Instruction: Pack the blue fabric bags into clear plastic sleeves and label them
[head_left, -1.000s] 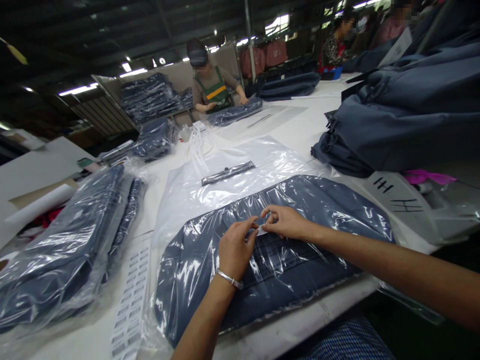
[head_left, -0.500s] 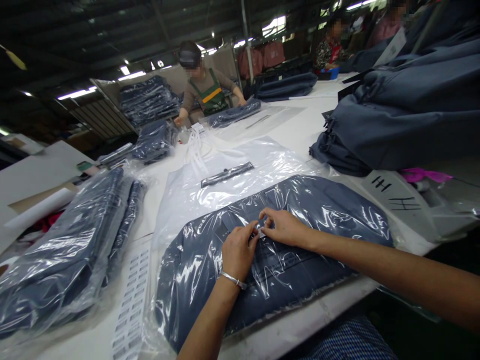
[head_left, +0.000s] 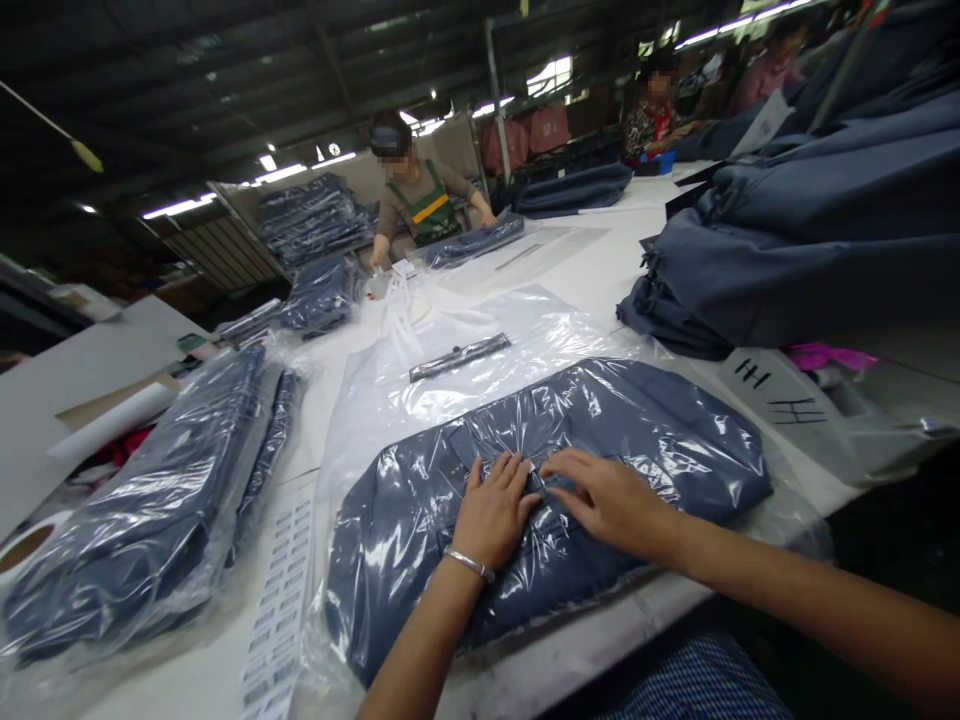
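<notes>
The bag (head_left: 622,415) is slate blue, its clear plastic wrap streaked with white glare. Behind it, a dark strip (head_left: 460,358) crosses white sheeting (head_left: 525,312). The table (head_left: 570,262) is white too, and the label sheet (head_left: 279,600) repeats rows of dark print on white. More blue-grey shows in the wrapped stack (head_left: 142,490) and the unwrapped pile (head_left: 810,270) — with a hot-pink scrap (head_left: 832,356) beside black strokes on a pale card (head_left: 776,395). The bracelet (head_left: 469,564) is silver; the checked cloth (head_left: 697,680), blue and white. Across the way: a dark green apron (head_left: 427,228) banded in yellow-orange.
</notes>
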